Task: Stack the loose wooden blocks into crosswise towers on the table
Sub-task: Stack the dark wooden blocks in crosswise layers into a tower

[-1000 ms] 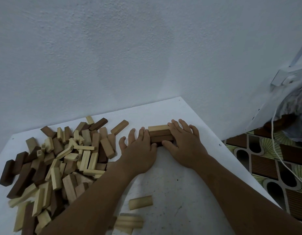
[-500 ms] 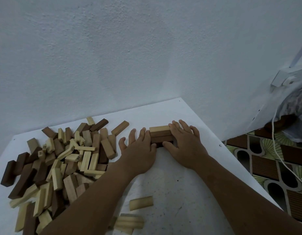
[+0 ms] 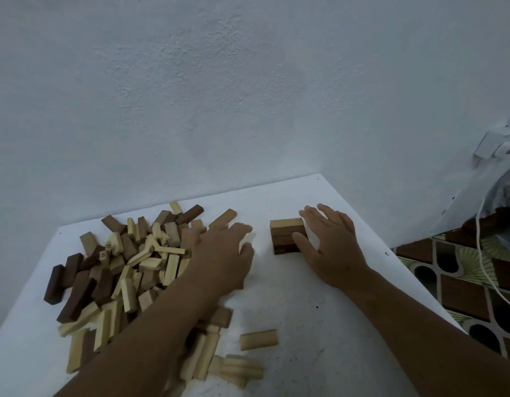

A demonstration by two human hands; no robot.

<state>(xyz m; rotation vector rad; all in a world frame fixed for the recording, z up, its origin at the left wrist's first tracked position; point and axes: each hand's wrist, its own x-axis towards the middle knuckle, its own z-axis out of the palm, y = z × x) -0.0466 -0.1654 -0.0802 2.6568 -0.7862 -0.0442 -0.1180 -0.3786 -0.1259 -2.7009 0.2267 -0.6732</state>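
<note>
A short stack of blocks [image 3: 286, 235], pale on top and brown below, stands on the white table [image 3: 319, 325] near its far right corner. My right hand [image 3: 329, 242] lies against the stack's right side, fingers straight, thumb at its front. My left hand [image 3: 225, 253] is blurred, apart from the stack, over the right edge of the big pile of loose pale and dark blocks [image 3: 119, 270]; it holds nothing that I can see.
A single pale block [image 3: 258, 339] and a small cluster of pale blocks [image 3: 228, 366] lie near the front. The wall runs along the table's back. The right table edge drops to a patterned floor [image 3: 460, 287] with a white cable [image 3: 488, 270].
My left hand has left the stack's left side and swung left toward the loose pile. My right hand stays at the stack.
</note>
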